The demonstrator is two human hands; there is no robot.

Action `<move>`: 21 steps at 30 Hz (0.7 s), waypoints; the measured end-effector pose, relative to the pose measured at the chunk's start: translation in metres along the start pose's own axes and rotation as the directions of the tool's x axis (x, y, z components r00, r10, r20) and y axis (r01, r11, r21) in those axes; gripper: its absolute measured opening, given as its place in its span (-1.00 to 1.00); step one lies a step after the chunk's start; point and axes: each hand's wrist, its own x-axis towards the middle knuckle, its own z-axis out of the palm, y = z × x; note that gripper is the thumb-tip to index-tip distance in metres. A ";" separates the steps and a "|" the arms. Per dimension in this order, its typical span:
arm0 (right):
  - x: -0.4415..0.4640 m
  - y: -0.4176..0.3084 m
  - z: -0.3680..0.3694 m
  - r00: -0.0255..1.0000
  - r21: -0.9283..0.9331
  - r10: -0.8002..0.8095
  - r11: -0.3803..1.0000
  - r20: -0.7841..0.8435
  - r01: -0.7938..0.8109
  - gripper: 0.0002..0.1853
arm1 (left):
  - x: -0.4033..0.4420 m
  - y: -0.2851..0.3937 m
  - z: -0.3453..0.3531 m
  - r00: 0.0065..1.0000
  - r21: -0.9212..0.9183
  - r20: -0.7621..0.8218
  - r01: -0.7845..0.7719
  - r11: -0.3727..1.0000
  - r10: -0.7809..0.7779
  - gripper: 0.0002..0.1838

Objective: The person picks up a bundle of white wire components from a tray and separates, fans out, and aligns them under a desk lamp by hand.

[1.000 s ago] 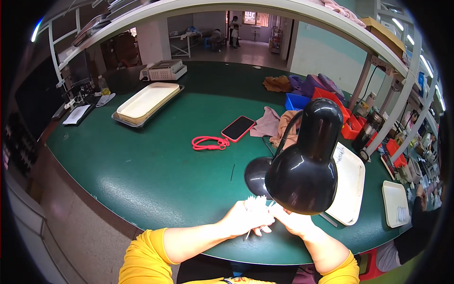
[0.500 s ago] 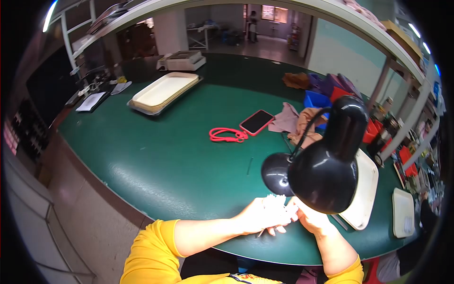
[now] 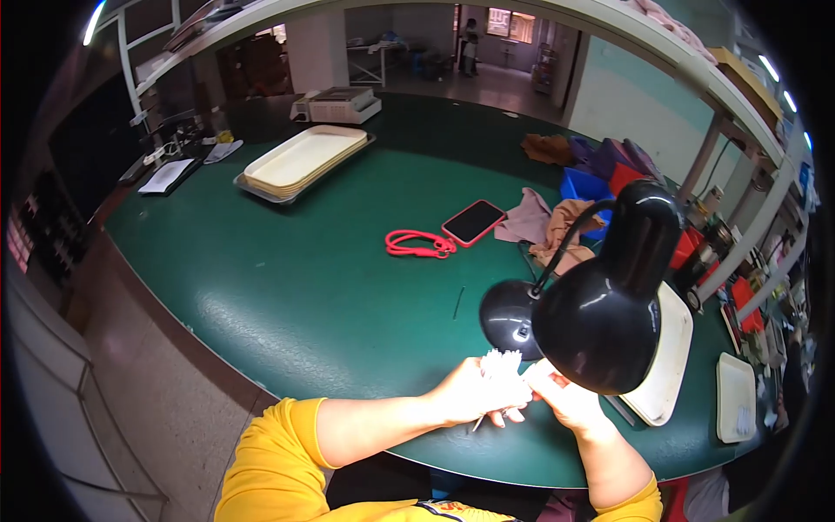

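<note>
A phone [image 3: 474, 223] lies beside a red strap [image 3: 424, 253], with stacked cream trays [image 3: 306, 159] farther back near a grey device [image 3: 345, 107].

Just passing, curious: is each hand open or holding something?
Left hand: closed, holding a bundle of white pieces.
Right hand: fingers bent, partly behind the lamp; any grip can't be told.

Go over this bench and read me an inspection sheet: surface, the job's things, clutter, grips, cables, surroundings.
Surface: green tabletop, glossy, with a thin dark strip lying on it.
Job's things: white bundle, detail lost in glare; black lamp close by.
Clutter: phone with red strap; brown cloth; stacked trays.
Grips: left grip closed around the bundle; right grip beside it, contents unclear.
Cables: dark cord near the lamp; far left too dark to tell.
Surroundings: overhead shelf; a person far in the background.
</note>
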 end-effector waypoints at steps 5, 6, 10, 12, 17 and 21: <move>0.000 0.023 -0.007 0.993 -0.217 -0.115 0.971 -0.037 0.104 -0.93 | 0.000 0.001 0.000 1.000 -0.020 0.001 0.008 1.000 -0.008 -0.79; -0.001 0.026 -0.009 0.993 -0.231 -0.113 0.968 -0.046 0.099 -0.92 | 0.000 0.000 0.000 1.000 -0.023 -0.002 0.011 1.000 -0.011 -0.79; -0.002 0.018 -0.006 0.987 -0.285 -0.159 0.948 -0.039 0.142 -0.84 | 0.001 -0.004 -0.001 1.000 -0.007 -0.006 0.014 1.000 -0.014 -0.77; -0.003 0.007 -0.004 0.975 -0.378 -0.220 0.906 -0.036 0.190 -0.78 | -0.001 0.004 0.003 0.999 0.015 -0.030 0.022 1.000 -0.022 -0.79; -0.008 0.013 -0.011 0.998 -0.494 -0.035 0.868 0.048 0.054 -0.68 | -0.005 0.017 0.007 0.994 0.112 -0.033 0.106 0.988 -0.103 -0.81; -0.012 0.025 -0.016 0.999 -0.458 -0.036 0.889 -0.026 0.020 -0.79 | -0.005 0.013 0.006 1.000 0.017 -0.005 0.002 1.000 -0.002 -0.83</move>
